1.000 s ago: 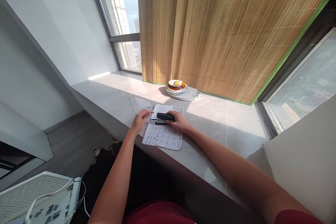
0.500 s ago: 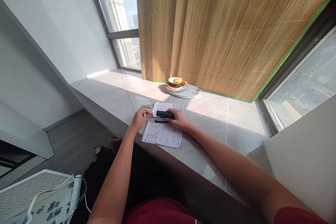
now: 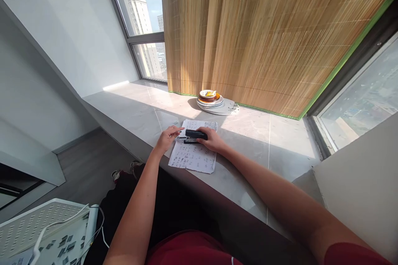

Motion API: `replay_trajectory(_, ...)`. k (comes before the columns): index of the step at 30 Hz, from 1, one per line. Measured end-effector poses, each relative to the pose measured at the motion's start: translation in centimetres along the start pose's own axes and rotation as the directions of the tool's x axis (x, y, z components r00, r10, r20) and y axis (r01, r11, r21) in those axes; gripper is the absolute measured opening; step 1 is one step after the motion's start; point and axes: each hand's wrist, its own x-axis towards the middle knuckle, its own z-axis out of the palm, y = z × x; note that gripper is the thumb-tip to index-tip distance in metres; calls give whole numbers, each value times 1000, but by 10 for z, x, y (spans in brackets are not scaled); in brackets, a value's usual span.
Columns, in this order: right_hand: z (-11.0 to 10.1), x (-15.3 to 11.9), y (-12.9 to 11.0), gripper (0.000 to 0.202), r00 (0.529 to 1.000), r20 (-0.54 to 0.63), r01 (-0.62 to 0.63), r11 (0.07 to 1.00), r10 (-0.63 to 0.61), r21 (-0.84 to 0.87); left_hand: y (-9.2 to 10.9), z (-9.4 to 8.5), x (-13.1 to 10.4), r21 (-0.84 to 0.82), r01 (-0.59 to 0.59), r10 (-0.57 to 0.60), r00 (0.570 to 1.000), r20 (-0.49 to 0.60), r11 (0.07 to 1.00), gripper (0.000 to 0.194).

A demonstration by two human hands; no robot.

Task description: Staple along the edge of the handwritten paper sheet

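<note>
A black stapler (image 3: 195,134) lies over handwritten paper sheets (image 3: 192,158) on the stone window ledge. My right hand (image 3: 213,140) is closed round its right end, fingers on top and thumb low on the near side. From the stapler's left end a silver metal piece (image 3: 182,138) sticks out, beneath the black top and above the base. Just left of that piece is my left hand (image 3: 168,137), its index finger extended to the right and the fingertips close together. Something tiny seems to be between them; I cannot make it out.
Stacked plates and an amber bowl (image 3: 214,97) stand farther back on the ledge (image 3: 130,105), by a bamboo blind (image 3: 236,41). At lower left, a white perforated rack (image 3: 34,219) with a cable is beside my legs. A wall closes the right side.
My left fingers have drawn a little away from the metal piece and closed together, the index now stretched to the right. My right hand and the stapler stay nearly in place.
</note>
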Motion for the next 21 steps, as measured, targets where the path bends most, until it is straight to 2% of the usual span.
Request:
replay_trajectory(4,0,0,-1,28,1000,-2,-6,1000,6,-4,1,1,0,55,13,-15,999,45,998,43)
replay_trajectory(7,0,0,-1,28,1000,3,-3,1000,3,6,2,1,-1,108,45,-49,998,30,993,44)
replay_trajectory(10,0,0,-1,29,1000,8,3,1000,-3,7,2,2,-2,104,82,-86,996,28,991,43)
replay_trajectory(17,1,1,0,29,1000,-8,2,1000,-2,-10,6,4,1,140,106,-124,985,122,984,34)
replay_trajectory(21,1,1,-1,28,1000,-6,8,1000,-8,-3,11,4,2,106,137,-152,977,150,985,31)
